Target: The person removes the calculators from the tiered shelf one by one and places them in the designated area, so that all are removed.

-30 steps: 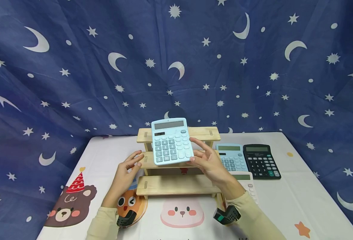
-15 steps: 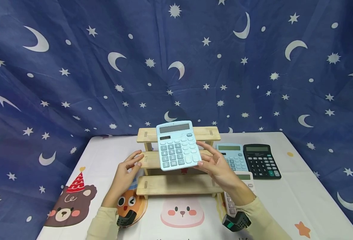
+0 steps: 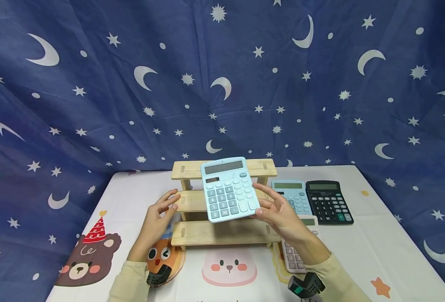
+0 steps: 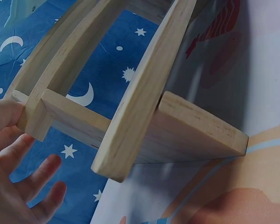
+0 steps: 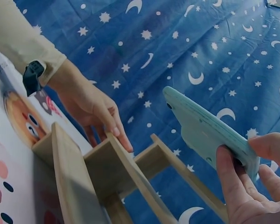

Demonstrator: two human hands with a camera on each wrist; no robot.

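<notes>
A light blue calculator point(image 3: 230, 189) is held up in front of the wooden three-step rack point(image 3: 226, 233), its screen end up and its face toward the head camera. My right hand point(image 3: 283, 216) pinches its lower right edge; the right wrist view shows the thumb and fingers on opposite sides of the calculator point(image 5: 210, 128). At the rack's left side, my left hand point(image 3: 158, 220) holds the end of the middle shelf between thumb and fingers. In the left wrist view the other fingers point(image 4: 39, 179) of that hand hang loose below the shelf end point(image 4: 35, 123).
Right of the rack lie another blue calculator point(image 3: 296, 197) and a black calculator point(image 3: 328, 203). A pale pink calculator point(image 3: 294, 258) lies nearer, partly hidden under my right forearm. The white cloth point(image 3: 362, 247) bears printed animals; a blue star-patterned curtain point(image 3: 222, 117) hangs behind.
My right hand has moved right and down a little with the blue calculator, which now tilts slightly more to the left. My left hand stays at the middle shelf's end.
</notes>
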